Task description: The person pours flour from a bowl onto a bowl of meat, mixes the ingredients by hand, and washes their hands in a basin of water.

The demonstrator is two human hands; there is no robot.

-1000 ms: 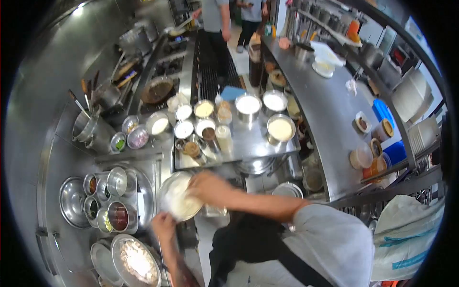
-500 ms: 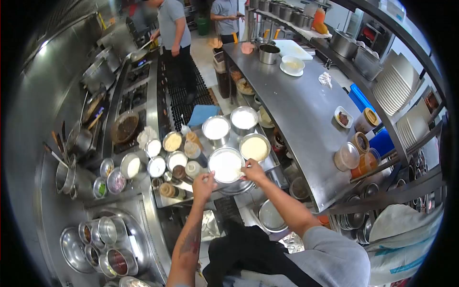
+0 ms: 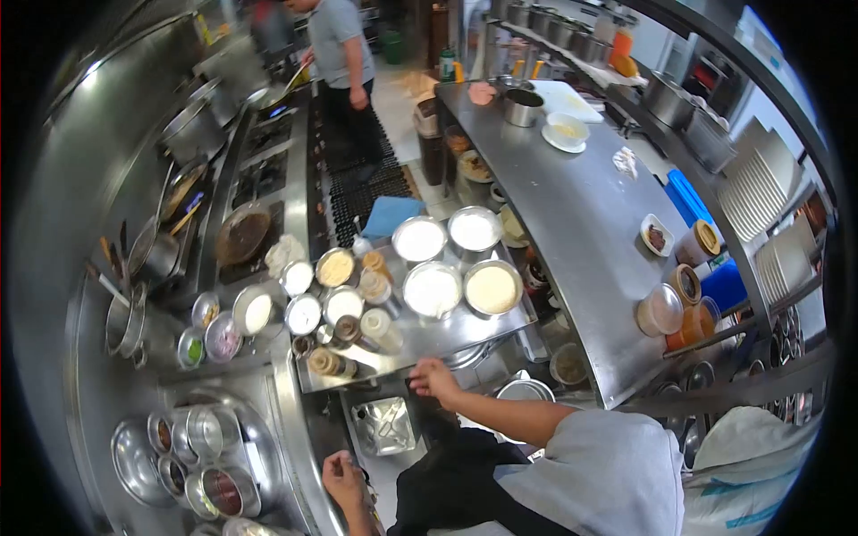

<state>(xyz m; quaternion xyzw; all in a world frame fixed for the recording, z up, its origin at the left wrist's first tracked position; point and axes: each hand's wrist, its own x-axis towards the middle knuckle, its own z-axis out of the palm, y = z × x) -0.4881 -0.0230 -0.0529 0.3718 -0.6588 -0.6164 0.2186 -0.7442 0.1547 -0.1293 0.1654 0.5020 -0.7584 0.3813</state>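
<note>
Between the burners point(image 3: 261, 183) on the left and the long steel counter point(image 3: 559, 241) on the right, a small steel table point(image 3: 460, 343) is crowded with containers. On its right part a white-filled bowl point(image 3: 432, 289) is set beside a yellow-filled bowl point(image 3: 492, 288), with two more white-filled bowls point(image 3: 475, 230) placed beyond them. To the left, space is taken up by a squeeze bottle point(image 3: 382, 332) and a brown jar point(image 3: 327, 363). Farther off, a co-worker point(image 3: 338, 45) is seen beside the burners.

A bare strip is left along the table's near edge, by which the right hand point(image 3: 433, 380) is held, fingers loosely bent and nothing gripped. The left hand point(image 3: 344, 482) is held nearer and lower, fingers half curled; nothing is seen in it, but whether its fingertips meet cannot be told. A foil tray point(image 3: 384, 425) is seen between the two.

The white contents are washed out by glare. A round pan point(image 3: 525, 389) is partly covered by the right forearm point(image 3: 509, 418), and the near-left bowl point(image 3: 246, 528) is cut off below.
</note>
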